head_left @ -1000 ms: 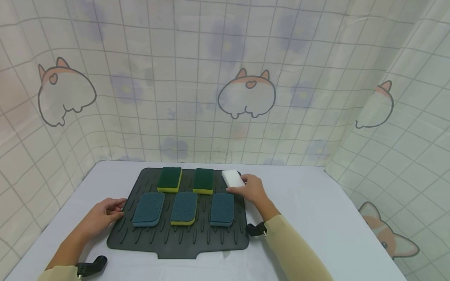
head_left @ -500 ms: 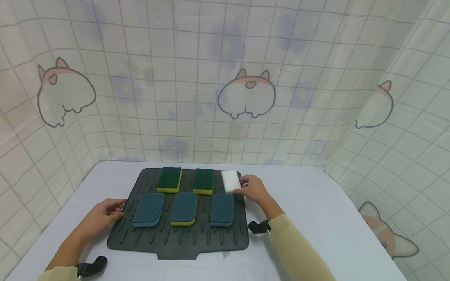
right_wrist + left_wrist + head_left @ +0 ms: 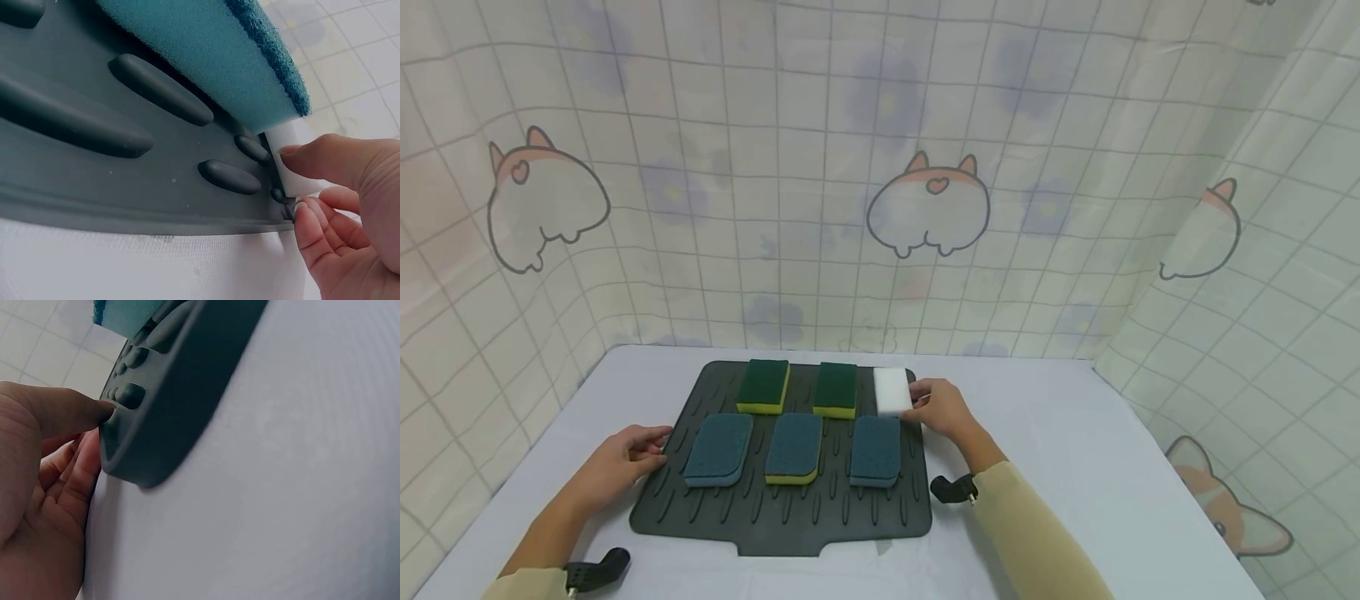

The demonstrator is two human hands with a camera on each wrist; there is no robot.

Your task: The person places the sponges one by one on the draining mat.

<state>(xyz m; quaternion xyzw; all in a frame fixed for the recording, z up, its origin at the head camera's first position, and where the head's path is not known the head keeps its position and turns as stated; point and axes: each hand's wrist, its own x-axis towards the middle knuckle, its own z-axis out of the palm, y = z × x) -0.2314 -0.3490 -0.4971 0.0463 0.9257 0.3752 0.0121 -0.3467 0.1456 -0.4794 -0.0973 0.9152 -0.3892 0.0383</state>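
A dark grey ridged drying mat (image 3: 775, 521) lies on the white table. On its far right corner sits a white sponge (image 3: 891, 390), with my right hand (image 3: 943, 410) at its right side. The thumb presses the sponge's near end in the right wrist view, the other fingers bent by the mat's edge. My left hand (image 3: 613, 467) pinches the mat's left edge, thumb on top and fingers against the side. Two green-and-yellow sponges (image 3: 835, 387) share the back row. In front lie blue scouring sponges (image 3: 718, 450), the middle one (image 3: 794, 446) with a yellow base.
The white tabletop (image 3: 1037, 467) spreads around the mat. Behind it and along both sides hangs a checked curtain (image 3: 820, 250) printed with cartoon corgis. A black wrist strap with a camera (image 3: 952, 489) sits on the right wrist, another (image 3: 597, 571) on the left.
The white sponge has turned from slanted to nearly straight in line with the others, and my right hand has shifted slightly right and nearer. The left hand has stayed at the mat's edge.
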